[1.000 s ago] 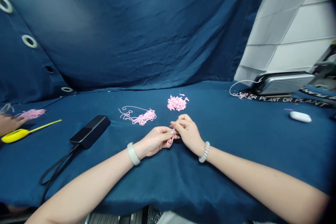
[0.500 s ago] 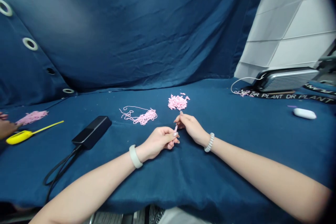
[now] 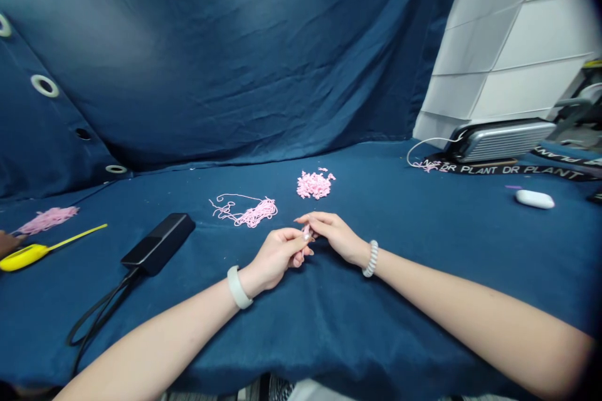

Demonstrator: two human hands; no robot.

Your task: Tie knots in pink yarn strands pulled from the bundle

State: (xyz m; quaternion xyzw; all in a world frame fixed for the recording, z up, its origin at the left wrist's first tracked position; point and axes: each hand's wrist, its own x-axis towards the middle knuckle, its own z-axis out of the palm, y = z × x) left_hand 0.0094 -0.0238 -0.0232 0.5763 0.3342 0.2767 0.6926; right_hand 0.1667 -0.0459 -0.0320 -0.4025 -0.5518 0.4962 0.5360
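My left hand (image 3: 281,258) is closed in a pinch on a small pink strip (image 3: 306,230), which sticks up from between thumb and fingers. Against its fingertips, my right hand (image 3: 336,237) bends its fingers around the top of that strip; its grip is partly hidden. Just beyond the hands lies a heap of small pink pieces (image 3: 314,184). To the left of the heap is a loose tangle of pink cord (image 3: 254,212), one thin end looping away from it.
A black box with cables (image 3: 158,244) lies left of my left arm. Farther left are a yellow-handled tool (image 3: 26,257), a pink bundle (image 3: 49,219) and another person's hand (image 3: 8,242). On the right are a white case (image 3: 535,199), a lettered strap (image 3: 498,170) and a silver ribbed device (image 3: 505,140).
My right hand has moved left and closer to my left hand, its fingers now over the pink strip. The view has shifted slightly; the other person's hand shows less.
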